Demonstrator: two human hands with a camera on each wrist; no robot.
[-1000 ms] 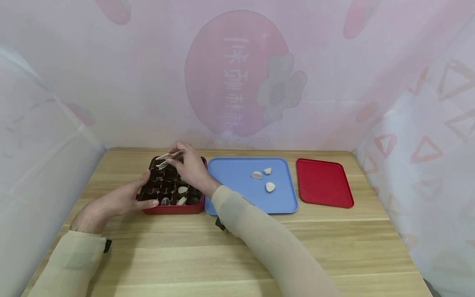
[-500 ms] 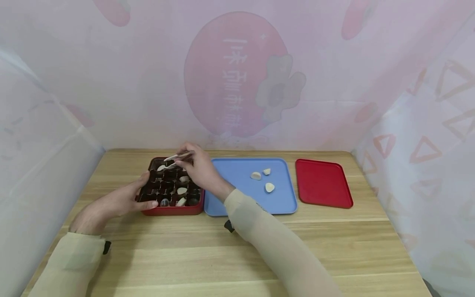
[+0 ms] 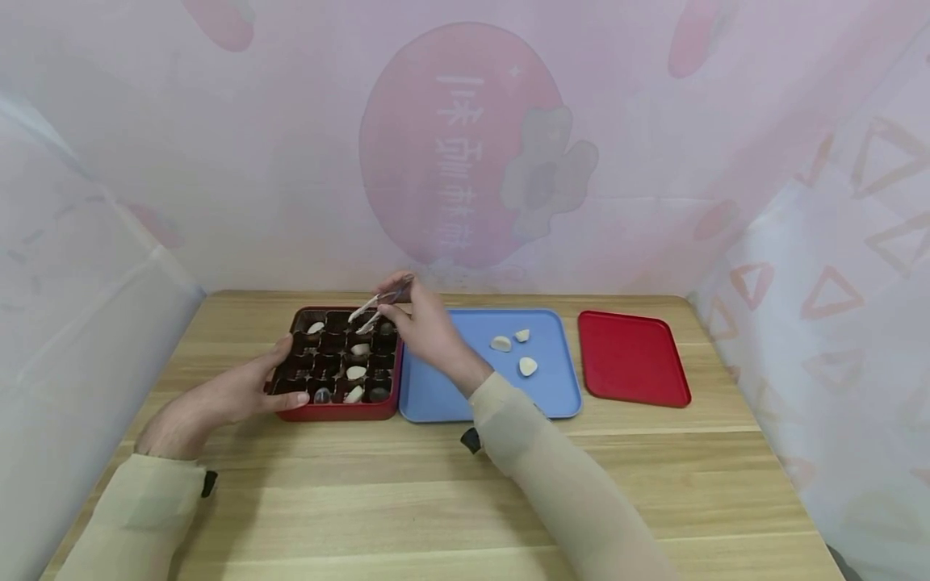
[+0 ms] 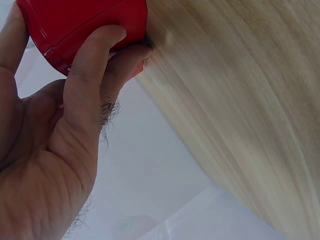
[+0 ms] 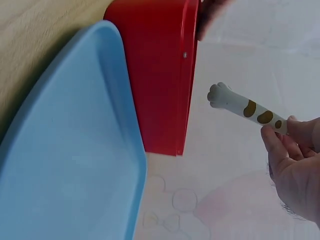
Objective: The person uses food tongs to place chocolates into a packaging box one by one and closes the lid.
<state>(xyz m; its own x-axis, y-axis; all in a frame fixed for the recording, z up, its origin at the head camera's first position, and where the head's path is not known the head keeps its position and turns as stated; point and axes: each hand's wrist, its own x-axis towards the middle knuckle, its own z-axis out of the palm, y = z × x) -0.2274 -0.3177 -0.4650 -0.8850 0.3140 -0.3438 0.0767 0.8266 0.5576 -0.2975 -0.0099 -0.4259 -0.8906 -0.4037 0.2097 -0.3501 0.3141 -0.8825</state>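
A red box (image 3: 337, 412) with a dark compartment insert stands at the left of the table. My left hand (image 3: 243, 390) grips its left side, thumb at the front rim; in the left wrist view the fingers press the red wall. My right hand (image 3: 429, 327) pinches white tongs (image 5: 245, 106) with brown spots and a paw-shaped tip. Their two tips stand apart over the box's back right, nothing visible between them. One white piece (image 3: 316, 328) lies in the back left compartment. Several other white pieces (image 3: 356, 373) and dark round ones (image 3: 379, 394) fill cells towards the right and front.
A blue tray (image 3: 465, 399) touches or nearly meets the box's right side and bears three white pieces (image 3: 528, 367) on its right half. Farther right lies a flat red lid (image 3: 634, 359). A printed pink cloth (image 3: 305, 177) hangs behind the table.
The right hand and tongs have moved right across the box from its back left corner. The tongs' tips have left the white piece there, which now lies in its compartment. The left hand stays.
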